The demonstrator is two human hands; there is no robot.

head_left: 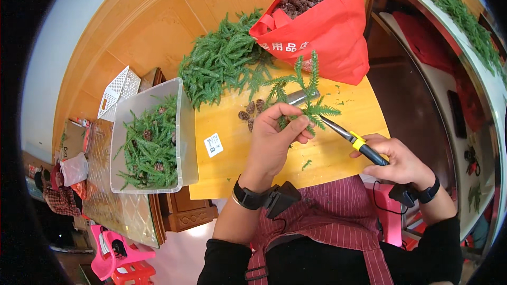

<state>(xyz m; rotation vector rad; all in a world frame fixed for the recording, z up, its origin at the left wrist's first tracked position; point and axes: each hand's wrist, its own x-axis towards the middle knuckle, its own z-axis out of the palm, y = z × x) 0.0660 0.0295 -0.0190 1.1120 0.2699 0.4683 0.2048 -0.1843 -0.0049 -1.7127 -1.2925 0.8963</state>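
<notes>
My left hand (280,134) is closed, pinching a green pine sprig (312,82) between thumb and fingers above the yellow table. In my right hand (393,161) is a pair of long-bladed snips (369,153) with black and yellow handles. Their slim grey tip meets the sprig's lower needles, and whether the blades are parted I cannot tell. Behind the left hand, several small brown pine cones (251,110) lie on the table. A dark grey, rounded object (302,97) lies behind the sprig, partly hidden by it.
A clear plastic bin (182,142) of sprigs and cones stands at left. Loose greenery (222,58) is heaped at the back beside a red bag (327,31) of pine cones. A white label (213,145) and green clippings (307,164) lie on the yellow table (253,174).
</notes>
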